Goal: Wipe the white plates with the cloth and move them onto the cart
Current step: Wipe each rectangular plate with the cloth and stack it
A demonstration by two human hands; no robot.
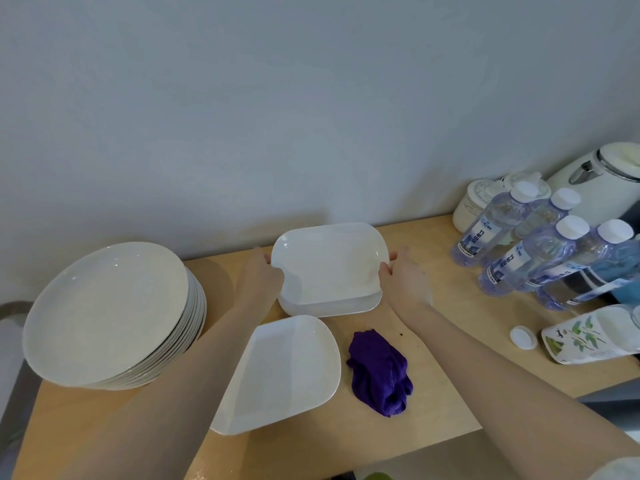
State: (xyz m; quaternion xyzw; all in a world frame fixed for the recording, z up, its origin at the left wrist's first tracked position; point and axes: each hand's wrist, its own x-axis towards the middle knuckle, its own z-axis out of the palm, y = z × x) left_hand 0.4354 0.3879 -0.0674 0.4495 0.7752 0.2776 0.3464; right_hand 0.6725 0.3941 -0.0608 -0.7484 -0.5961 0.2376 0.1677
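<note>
My left hand (260,275) and my right hand (405,275) grip the two short ends of a white rectangular plate (329,261), tilted up above another like plate (332,308) that lies beneath it on the wooden table (433,386). A third rectangular plate (284,372) lies nearer to me, partly under my left forearm. The purple cloth (379,372) sits crumpled on the table to the right of that plate, untouched. A tall stack of round white plates (110,317) stands at the left. No cart is in view.
Several water bottles (533,251) stand at the right, with a white kettle (602,181) and a jar (474,206) behind them. A flowered container (588,337) lies on its side beside a white lid (523,337). A grey wall runs behind the table.
</note>
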